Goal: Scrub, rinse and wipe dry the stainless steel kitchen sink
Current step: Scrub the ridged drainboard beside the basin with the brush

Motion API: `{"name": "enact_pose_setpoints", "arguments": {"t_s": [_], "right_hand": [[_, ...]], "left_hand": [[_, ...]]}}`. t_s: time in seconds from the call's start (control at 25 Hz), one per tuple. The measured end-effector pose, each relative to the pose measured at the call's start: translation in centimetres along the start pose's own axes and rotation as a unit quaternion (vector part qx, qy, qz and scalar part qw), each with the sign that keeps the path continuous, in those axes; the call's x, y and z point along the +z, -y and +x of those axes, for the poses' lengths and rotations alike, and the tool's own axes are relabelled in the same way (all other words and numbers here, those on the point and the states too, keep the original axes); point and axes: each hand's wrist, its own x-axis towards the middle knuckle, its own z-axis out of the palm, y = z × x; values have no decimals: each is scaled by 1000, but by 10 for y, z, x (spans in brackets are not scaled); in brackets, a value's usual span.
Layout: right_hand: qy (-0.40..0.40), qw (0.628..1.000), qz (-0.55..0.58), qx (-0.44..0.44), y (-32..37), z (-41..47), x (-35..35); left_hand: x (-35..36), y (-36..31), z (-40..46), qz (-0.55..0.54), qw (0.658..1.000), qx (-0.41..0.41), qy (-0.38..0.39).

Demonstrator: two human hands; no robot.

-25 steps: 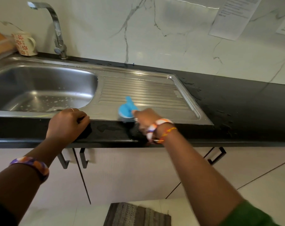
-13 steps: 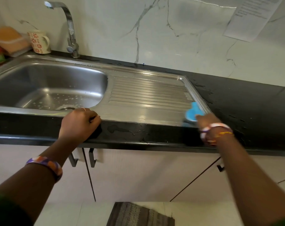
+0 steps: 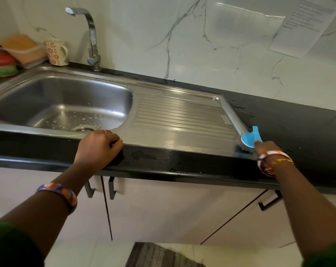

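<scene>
Right hand (image 3: 264,147) grips blue brush (image 3: 250,139) at sink (image 3: 182,116) drainboard corner; keep bristles flat, short strokes (rim seam traps suds). Left hand (image 3: 97,146) curled, braced on surface (image 3: 163,158) edge.

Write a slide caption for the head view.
Right hand scrubs the stainless steel sink's drainboard corner with a blue-handled brush; left hand grips the black countertop edge.

Back corner of the black tabletop (image 3: 298,120), a floral mug (image 3: 56,52) stands upright. Just beyond the mug, an orange cloth (image 3: 21,48) sits folded, with a red and green bundle (image 3: 1,65) lying further along. Well away from the mug, a printed sheet (image 3: 305,24) hangs on the marble wall (image 3: 182,35). Far below, a striped mat (image 3: 155,255) covers the floor.
</scene>
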Motion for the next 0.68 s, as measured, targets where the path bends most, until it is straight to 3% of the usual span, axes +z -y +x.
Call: {"name": "enact_pose_setpoints", "arguments": {"t_s": [0.2, 0.4, 0.56, 0.68], "right_hand": [[-47, 994, -29, -97, -2, -2, -9], [-78, 994, 6, -71, -39, -24, -21], [-98, 991, -39, -87, -18, 10, -7], [-68, 988, -81, -112, 29, 77, 8]], "left_hand": [[-6, -1, 2, -2, 1000, 2, 12], [-2, -23, 14, -45, 997, -57, 38], [30, -81, 49, -122, 984, 44, 120], [62, -116, 100, -119, 966, 109, 202]]}}
